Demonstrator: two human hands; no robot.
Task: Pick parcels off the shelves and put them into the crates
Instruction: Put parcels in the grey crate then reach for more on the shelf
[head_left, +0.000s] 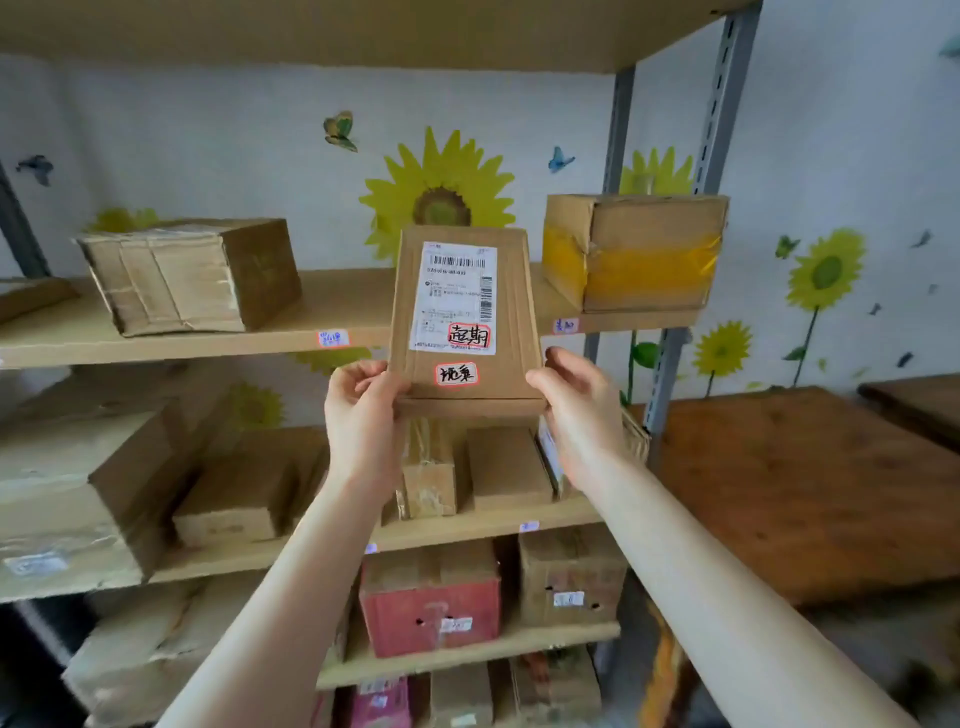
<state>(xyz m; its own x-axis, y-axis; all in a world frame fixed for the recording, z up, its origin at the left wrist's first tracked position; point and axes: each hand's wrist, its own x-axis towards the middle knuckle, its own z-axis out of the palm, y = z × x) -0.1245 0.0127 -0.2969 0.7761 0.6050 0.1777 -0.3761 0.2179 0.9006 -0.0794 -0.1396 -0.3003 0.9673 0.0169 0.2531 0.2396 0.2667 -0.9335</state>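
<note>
A flat brown cardboard parcel (410, 312) with a white shipping label and two red-edged stickers is held up in front of the upper shelf (156, 343). My left hand (363, 415) grips its lower left corner. My right hand (576, 410) grips its lower right corner. The parcel is off the shelf board, tilted with its label face toward me. No crate is in view.
A taped brown box (192, 275) lies left on the upper shelf, and a box with yellow tape (634, 254) stands right. Lower shelves hold several boxes, including a red one (431, 608). Grey metal uprights (722, 130) frame the rack. A brown wooden table (810, 488) stands at right.
</note>
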